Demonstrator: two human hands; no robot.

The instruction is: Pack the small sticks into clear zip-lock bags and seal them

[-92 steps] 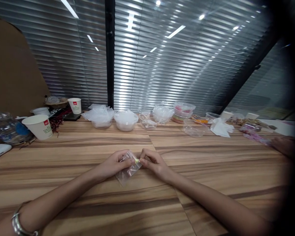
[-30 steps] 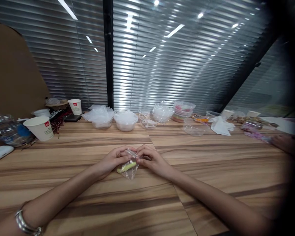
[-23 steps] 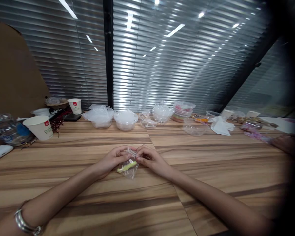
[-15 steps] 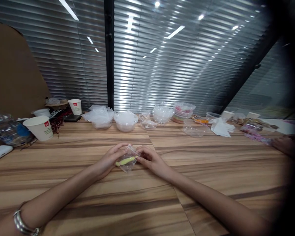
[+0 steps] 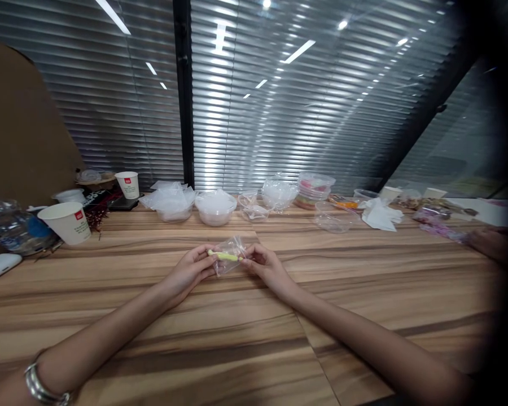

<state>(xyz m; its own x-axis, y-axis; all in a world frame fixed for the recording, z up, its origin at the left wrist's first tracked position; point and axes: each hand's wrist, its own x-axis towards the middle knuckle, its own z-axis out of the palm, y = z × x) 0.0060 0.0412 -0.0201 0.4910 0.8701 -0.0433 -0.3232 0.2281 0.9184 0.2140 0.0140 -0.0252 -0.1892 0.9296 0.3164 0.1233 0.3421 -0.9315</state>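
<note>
Between my two hands, just above the wooden table (image 5: 161,349), is a small clear plastic bag (image 5: 225,269). A slim yellow-green piece (image 5: 226,256) lies lengthwise in it; its exact kind is too small to make out. My left hand (image 5: 191,272) pinches the bag and the left end of the piece between thumb and fingers. At the other end my right hand (image 5: 266,265) grips the bag's right edge with thumb and fingertips. A silver bracelet (image 5: 42,389) circles my left wrist.
Along the back stand plastic bowls (image 5: 215,208), stacked tubs (image 5: 314,189), a clear lid (image 5: 333,219) and white tissue (image 5: 381,214). Paper cups (image 5: 70,223) and a water bottle (image 5: 12,228) are at left. Another person's hand (image 5: 489,242) rests at far right.
The bag has been turned and lifted slightly away from me. Its yellow-green piece now lies more level, and my left fingers have shifted onto its left end.
</note>
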